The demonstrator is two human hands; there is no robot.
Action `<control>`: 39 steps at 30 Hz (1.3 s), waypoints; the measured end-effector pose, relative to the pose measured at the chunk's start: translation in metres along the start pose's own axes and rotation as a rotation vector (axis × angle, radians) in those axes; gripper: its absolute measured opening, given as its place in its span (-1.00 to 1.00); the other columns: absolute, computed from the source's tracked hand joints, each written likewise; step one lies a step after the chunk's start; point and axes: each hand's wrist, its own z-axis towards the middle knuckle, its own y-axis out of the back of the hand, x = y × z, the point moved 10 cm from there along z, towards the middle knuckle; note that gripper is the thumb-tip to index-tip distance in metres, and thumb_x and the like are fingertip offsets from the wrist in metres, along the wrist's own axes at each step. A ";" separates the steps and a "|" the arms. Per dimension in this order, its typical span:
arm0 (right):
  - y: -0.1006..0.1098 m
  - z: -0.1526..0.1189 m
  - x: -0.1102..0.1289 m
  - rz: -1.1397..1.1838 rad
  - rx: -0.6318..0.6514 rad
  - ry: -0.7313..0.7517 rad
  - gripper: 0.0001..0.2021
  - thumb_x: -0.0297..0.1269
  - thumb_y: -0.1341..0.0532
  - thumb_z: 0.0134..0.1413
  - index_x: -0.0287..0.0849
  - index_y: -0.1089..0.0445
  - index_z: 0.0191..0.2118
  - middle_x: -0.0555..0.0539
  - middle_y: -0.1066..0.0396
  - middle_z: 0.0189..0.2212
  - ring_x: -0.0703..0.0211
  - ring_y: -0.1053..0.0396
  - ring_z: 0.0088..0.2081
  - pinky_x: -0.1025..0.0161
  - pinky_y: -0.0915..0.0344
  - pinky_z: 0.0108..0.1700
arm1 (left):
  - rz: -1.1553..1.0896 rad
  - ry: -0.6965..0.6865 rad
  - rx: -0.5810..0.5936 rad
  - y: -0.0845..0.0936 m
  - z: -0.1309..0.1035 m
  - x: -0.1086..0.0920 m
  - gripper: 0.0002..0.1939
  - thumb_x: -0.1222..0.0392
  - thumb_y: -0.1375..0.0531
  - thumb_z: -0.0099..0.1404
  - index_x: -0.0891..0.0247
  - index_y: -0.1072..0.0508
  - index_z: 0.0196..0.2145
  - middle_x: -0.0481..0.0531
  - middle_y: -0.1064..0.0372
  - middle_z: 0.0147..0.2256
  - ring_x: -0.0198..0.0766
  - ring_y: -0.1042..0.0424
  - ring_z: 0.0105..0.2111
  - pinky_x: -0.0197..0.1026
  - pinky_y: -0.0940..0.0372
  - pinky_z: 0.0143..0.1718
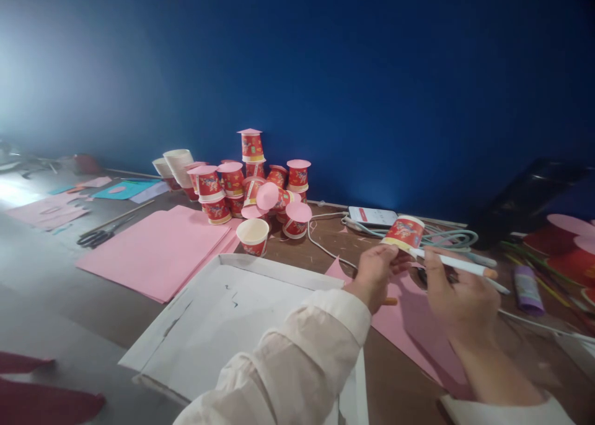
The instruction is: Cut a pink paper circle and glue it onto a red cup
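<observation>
My left hand [377, 271] holds a red patterned paper cup [403, 232] upside down above a pink paper sheet [409, 326] on the table. My right hand [458, 295] grips a white pen [458, 264] whose tip points at the cup's rim. A white sleeve covers my left forearm. Behind, to the left, stands a pile of red paper cups [251, 183], many capped with pink paper discs.
A white cardboard tray [218, 326] lies in front of me, with a stack of pink sheets [158, 251] and scissors [95, 236] to its left. A phone [372, 215] and cables [446, 236] lie behind the cup. A purple glue stick [527, 289] and red items sit at right.
</observation>
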 end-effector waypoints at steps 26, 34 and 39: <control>-0.006 -0.001 -0.001 0.050 0.088 -0.048 -0.56 0.02 -0.12 0.40 -0.16 -0.65 -0.09 -0.21 -0.66 -0.36 -0.21 -0.63 -0.18 -0.01 -0.42 -0.09 | -0.194 0.087 -0.051 0.002 -0.001 0.004 -0.92 0.34 -0.28 0.26 0.34 -0.53 -0.41 0.09 -0.47 -0.44 -0.26 -0.48 -0.38 -0.19 -0.39 -0.12; -0.002 0.000 -0.002 0.032 0.062 -0.054 -0.52 0.06 -0.10 0.41 -0.18 -0.65 -0.07 -0.26 -0.68 -0.28 -0.25 -0.63 -0.13 -0.04 -0.43 -0.07 | -0.191 0.100 -0.055 0.000 -0.003 0.003 -0.88 0.36 -0.25 0.29 0.36 -0.54 -0.41 0.10 -0.47 -0.44 -0.26 -0.48 -0.39 -0.18 -0.39 -0.10; -0.002 0.000 0.001 0.033 0.065 -0.040 -0.54 0.04 -0.10 0.42 -0.18 -0.65 -0.07 -0.25 -0.68 -0.28 -0.22 -0.63 -0.15 -0.01 -0.44 -0.09 | -0.179 0.098 -0.052 0.000 -0.005 0.002 -0.93 0.33 -0.31 0.27 0.35 -0.54 -0.40 0.11 -0.48 -0.42 -0.25 -0.49 -0.38 -0.16 -0.40 -0.08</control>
